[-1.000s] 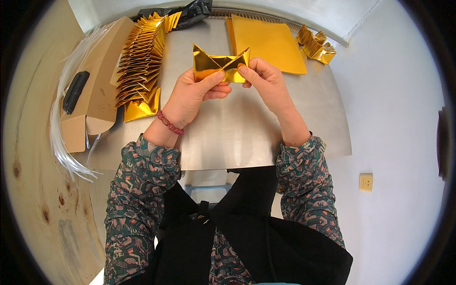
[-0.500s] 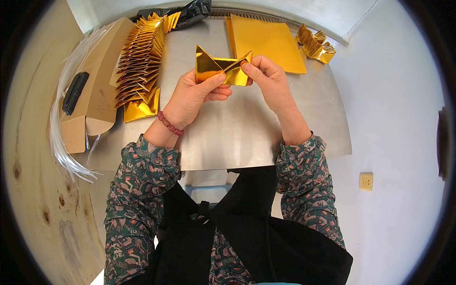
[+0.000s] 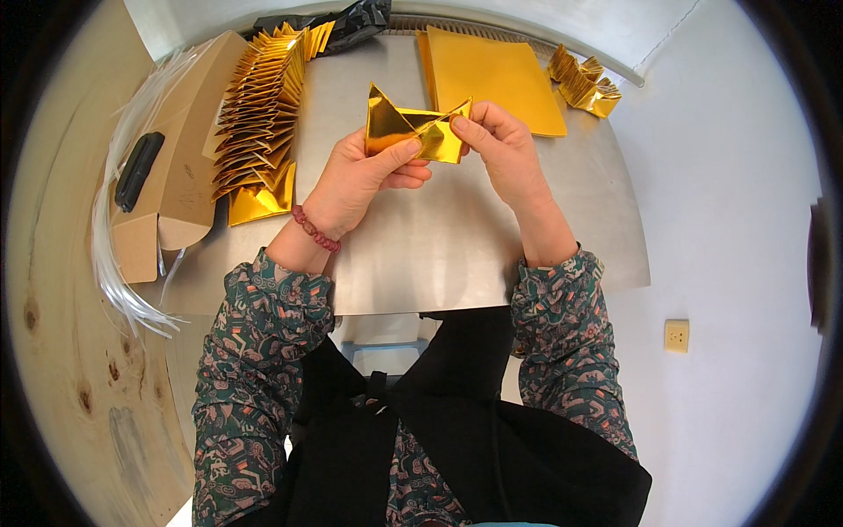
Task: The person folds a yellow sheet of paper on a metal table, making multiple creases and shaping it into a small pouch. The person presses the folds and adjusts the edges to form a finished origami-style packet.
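Gold foil piece held up in both hands above the grey tabletop.

Folded gold foil piece with pointed corners sits between the hands, clear of the tabletop surface. Left hand closed on its left side, thumb pressed along the lower edge, red bead bracelet on that wrist. Right hand pinches the right corner with thumb and fingertips. Row of folded gold pieces lies left of the hands, beside a cardboard box with a black object on it and clear plastic strips. Flat gold sheet stack lies just behind the hands; small gold folded pile at far right. Dark bag at the back edge. Patterned sleeves.
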Action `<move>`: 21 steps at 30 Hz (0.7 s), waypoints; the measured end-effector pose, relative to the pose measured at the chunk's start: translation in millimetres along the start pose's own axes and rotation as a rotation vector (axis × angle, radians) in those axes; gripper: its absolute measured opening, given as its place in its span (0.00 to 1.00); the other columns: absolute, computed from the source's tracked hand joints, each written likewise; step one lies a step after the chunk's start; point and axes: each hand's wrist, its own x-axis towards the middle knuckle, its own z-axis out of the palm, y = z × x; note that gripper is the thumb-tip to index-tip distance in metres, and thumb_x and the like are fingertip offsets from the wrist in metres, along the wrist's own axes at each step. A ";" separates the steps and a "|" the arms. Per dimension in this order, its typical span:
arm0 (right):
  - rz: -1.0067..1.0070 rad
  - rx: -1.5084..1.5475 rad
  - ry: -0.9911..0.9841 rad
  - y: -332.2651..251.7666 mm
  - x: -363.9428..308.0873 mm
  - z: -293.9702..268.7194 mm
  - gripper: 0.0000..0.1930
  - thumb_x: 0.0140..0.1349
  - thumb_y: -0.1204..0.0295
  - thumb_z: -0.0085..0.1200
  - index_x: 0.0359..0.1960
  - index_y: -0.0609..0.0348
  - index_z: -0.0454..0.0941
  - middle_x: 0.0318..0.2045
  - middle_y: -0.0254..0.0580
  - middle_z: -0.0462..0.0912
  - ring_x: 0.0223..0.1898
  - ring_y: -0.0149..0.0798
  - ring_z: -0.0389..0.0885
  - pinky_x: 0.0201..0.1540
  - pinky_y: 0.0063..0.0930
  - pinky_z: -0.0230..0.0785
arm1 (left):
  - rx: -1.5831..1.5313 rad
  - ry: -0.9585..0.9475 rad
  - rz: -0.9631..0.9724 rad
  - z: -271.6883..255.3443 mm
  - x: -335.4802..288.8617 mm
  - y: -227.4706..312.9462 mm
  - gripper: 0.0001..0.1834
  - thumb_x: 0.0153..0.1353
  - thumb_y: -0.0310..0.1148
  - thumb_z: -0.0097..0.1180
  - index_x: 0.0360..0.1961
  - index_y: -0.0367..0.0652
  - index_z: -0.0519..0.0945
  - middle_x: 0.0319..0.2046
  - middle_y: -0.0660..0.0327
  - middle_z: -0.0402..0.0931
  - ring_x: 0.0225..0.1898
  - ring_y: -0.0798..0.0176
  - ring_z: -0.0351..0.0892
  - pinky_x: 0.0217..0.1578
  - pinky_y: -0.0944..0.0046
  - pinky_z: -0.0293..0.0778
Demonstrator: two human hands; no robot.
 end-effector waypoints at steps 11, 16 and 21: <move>0.015 -0.010 0.048 -5.2 -1.0 0.7 0.08 0.76 0.69 0.62 0.37 0.57 0.82 0.34 0.27 0.83 0.35 0.23 0.77 0.42 0.21 0.71 | 0.024 -0.041 -0.024 -4.4 1.4 -2.4 0.16 0.76 0.35 0.65 0.57 0.35 0.83 0.45 0.55 0.88 0.41 0.63 0.92 0.45 0.66 0.90; -0.005 -0.014 0.057 -3.2 -1.9 -0.9 0.07 0.77 0.69 0.61 0.38 0.58 0.82 0.33 0.27 0.83 0.34 0.23 0.77 0.42 0.21 0.71 | 0.011 -0.049 -0.029 -3.1 2.3 -4.6 0.16 0.76 0.35 0.64 0.56 0.35 0.83 0.44 0.55 0.88 0.41 0.64 0.91 0.45 0.65 0.90; 0.033 -0.009 0.082 -3.8 -0.2 -2.8 0.08 0.75 0.68 0.63 0.39 0.59 0.84 0.34 0.29 0.85 0.35 0.24 0.79 0.41 0.21 0.73 | 0.017 -0.051 -0.044 -4.3 1.0 -2.4 0.17 0.76 0.35 0.65 0.57 0.34 0.82 0.44 0.55 0.88 0.41 0.64 0.91 0.45 0.66 0.90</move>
